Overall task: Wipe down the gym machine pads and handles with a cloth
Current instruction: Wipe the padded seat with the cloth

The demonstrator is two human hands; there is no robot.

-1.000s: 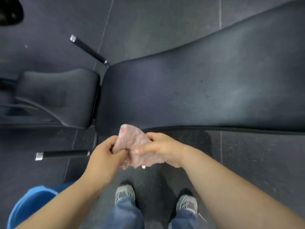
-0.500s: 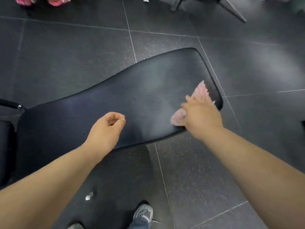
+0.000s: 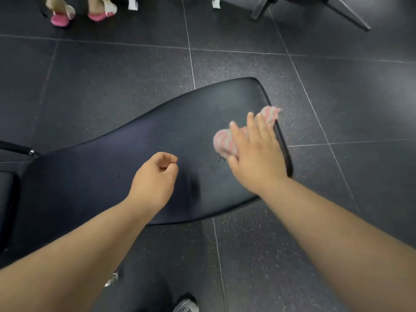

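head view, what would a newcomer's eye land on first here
The pink and grey striped cloth stands out, pressed flat under the right hand near the far right end of the long black bench pad. The left hand hovers over the middle of the pad, fingers curled, holding nothing. At the top left, pink slippers on someone's feet break up the dark tiled floor.

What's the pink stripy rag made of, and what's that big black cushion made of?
The rag looks like soft, fluffy cloth, maybe terry or microfibre: it looks fuzzy and bunches up under the right hand. The black cushion looks like smooth vinyl or fake leather over padding: it has a dull shine and rounded edges. The picture cannot tell exactly which.
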